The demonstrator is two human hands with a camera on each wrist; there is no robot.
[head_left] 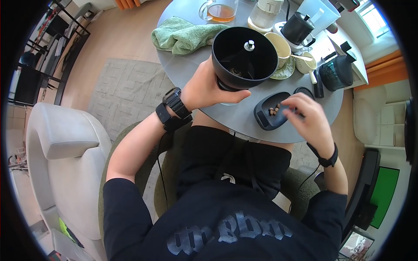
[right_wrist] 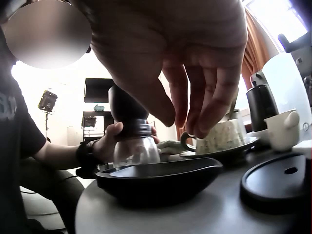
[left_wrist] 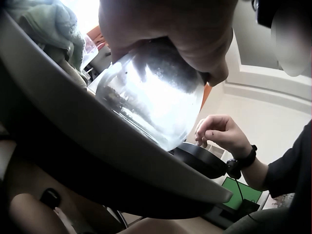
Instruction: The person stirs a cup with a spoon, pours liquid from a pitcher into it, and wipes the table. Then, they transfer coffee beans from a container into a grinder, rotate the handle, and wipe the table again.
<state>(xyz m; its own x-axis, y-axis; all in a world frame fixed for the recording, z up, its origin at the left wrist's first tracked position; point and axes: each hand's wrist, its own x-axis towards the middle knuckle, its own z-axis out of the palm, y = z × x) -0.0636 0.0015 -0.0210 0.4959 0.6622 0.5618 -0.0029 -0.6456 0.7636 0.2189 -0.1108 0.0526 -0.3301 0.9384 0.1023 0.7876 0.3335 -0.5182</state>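
Observation:
A black grinder with a wide open hopper (head_left: pixel 244 56) stands at the table's near side; its clear glass jar (left_wrist: pixel 151 97) shows in the left wrist view. My left hand (head_left: pixel 209 87) grips the grinder's neck below the hopper. A black oval dish (head_left: pixel 271 122) to its right holds several brown beans (head_left: pixel 274 109). Over the dish's right side hovers my right hand (head_left: pixel 308 119), fingers loosely bent and pointing down, apart from the dish in the right wrist view. Whether a bean is between the fingertips I cannot tell.
A green towel (head_left: pixel 185 35) and a glass cup of amber liquid (head_left: pixel 220 13) lie beyond the grinder. At the right are a patterned cup on a saucer (head_left: pixel 284 71), a small white cup (head_left: pixel 306 64), a black lid (right_wrist: pixel 273 183), a dark kettle (head_left: pixel 298 28) and a dark jar (head_left: pixel 336 74).

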